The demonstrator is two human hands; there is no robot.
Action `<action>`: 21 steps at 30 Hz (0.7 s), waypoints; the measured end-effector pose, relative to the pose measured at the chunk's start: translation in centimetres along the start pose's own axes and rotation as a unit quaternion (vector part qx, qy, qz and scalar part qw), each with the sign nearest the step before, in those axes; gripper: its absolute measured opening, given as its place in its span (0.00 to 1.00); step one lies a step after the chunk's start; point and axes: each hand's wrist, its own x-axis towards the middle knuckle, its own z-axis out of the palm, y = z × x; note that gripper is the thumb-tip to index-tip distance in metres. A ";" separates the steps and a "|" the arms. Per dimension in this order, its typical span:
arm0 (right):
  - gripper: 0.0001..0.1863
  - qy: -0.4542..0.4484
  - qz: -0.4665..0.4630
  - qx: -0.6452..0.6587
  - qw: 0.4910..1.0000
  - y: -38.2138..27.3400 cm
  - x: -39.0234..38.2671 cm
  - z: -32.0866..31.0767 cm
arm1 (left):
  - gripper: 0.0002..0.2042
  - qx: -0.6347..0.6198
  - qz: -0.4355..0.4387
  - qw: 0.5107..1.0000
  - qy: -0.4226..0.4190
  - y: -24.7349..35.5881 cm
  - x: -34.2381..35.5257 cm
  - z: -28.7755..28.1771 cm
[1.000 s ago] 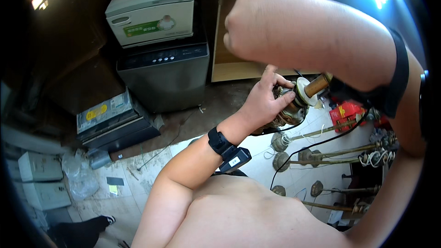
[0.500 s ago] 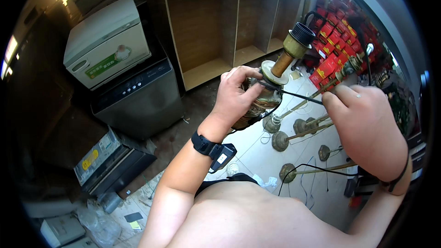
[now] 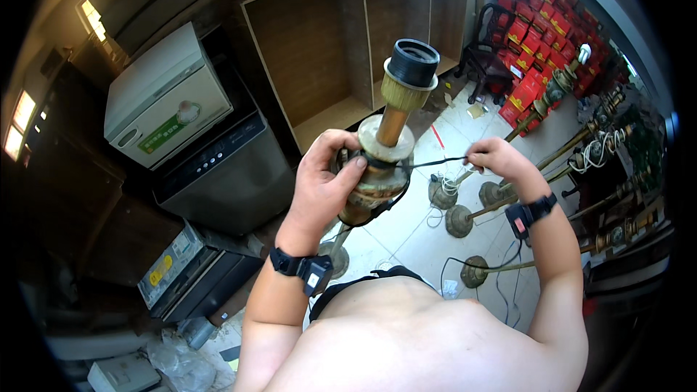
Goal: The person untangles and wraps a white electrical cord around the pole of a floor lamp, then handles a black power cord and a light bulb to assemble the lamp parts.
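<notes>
Above the tiled floor (image 3: 406, 243), in front of the person's chest, a lamp (image 3: 390, 129) is tilted, its long axis slanting from lower left to upper right, the black socket (image 3: 415, 64) at the top end. The left hand (image 3: 319, 181) grasps it just below the white disc (image 3: 385, 139), thumb across the near side. Elbow bent, the right hand (image 3: 502, 160) pinches a black cord (image 3: 439, 162) that runs nearly straight to the lamp.
</notes>
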 end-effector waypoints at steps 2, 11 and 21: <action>0.13 -0.008 -0.004 -0.096 0.995 -0.9 4.2 -1.0 | 0.11 -0.004 -0.028 1.000 -0.001 0.4 -0.4 -0.3; 0.26 0.073 -0.366 -0.570 0.732 -23.4 14.3 0.5 | 0.20 -0.117 -0.062 0.990 -0.041 1.7 -2.6 -1.8; 0.15 -0.077 -0.571 -0.673 0.464 -39.5 8.1 9.6 | 0.36 0.139 -0.005 0.962 -0.235 4.5 -1.0 -3.0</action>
